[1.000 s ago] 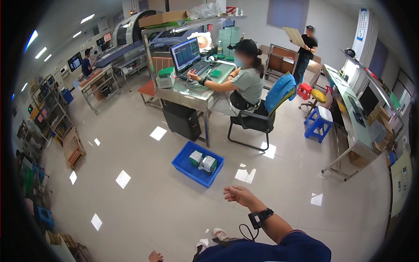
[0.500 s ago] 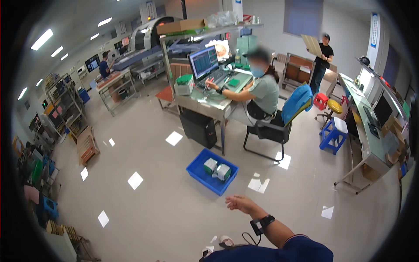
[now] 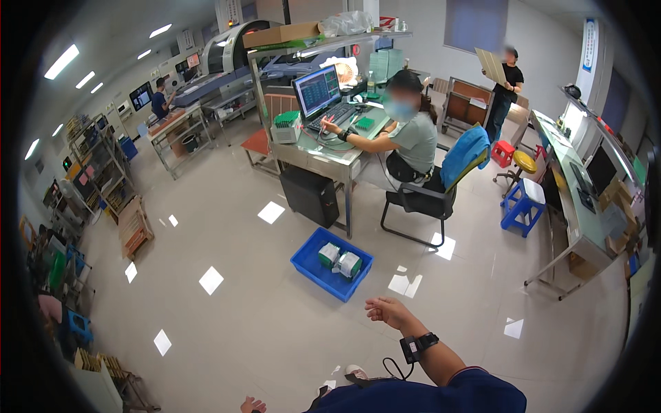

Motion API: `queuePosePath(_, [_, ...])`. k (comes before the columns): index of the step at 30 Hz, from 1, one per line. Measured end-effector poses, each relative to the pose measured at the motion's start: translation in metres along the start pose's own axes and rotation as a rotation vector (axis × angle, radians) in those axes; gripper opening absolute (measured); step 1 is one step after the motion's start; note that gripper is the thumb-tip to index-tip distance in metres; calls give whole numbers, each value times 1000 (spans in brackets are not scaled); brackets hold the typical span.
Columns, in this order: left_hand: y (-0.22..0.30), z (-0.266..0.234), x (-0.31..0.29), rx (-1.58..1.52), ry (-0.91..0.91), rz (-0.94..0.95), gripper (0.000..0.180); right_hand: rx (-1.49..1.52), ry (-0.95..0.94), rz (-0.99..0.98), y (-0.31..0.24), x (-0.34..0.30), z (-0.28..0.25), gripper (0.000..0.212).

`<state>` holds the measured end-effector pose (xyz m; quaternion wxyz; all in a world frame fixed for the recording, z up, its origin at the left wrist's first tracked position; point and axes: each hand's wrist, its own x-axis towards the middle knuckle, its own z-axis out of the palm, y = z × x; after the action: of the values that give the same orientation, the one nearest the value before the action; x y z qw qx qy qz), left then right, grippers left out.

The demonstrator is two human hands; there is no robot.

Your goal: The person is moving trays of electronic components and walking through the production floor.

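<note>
On the floor ahead stands a blue plastic bin. Two green bundles, one beside the other, lie in it, each wrapped with white material. My right hand hangs in the air just nearer than the bin, its fingers loosely bent and apart, holding nothing. A black device with a cable is strapped to that wrist. At the lower edge my left hand shows only in part, fingers spread, with nothing seen in it.
Beyond the bin, a masked person sits at a metal workbench with a laptop. A black chair and blue stool stand right of the bin. A long bench runs along the right; another person carries a board.
My left hand has come into view at the lower edge. My right hand has shifted slightly right and up. The bin sits a little higher in the picture as the view moves.
</note>
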<state>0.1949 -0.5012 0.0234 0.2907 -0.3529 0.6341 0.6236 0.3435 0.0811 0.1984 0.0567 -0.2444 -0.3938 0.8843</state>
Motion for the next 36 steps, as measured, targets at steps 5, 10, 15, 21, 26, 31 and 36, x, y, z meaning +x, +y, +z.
queuePosePath(5, [-11, -9, 11, 39, -99, 159, 58, 4, 36, -85, -3, -9, 1, 29])
queuePosePath(10, [1, 4, 21, 29, -53, 39, 56, 8, 58, -72, -5, -14, 5, 30])
queuePosePath(15, [2, 8, 27, 28, -28, 22, 48, 6, 121, -70, -7, -17, 8, 24])
queuePosePath(21, [-7, 7, 40, 68, -50, -17, 38, 30, 153, -98, -4, -21, 9, 20])
queuePosePath(26, [2, -26, 39, 51, -132, -42, 34, 61, 92, -70, 15, -17, 11, 14])
queuePosePath(31, [6, -53, 48, -14, -290, -76, 33, 69, 105, -74, 15, -26, 14, 9])
queuePosePath(36, [-3, -64, 68, -81, -462, -126, 32, 98, 138, -60, 27, -31, 16, 10])
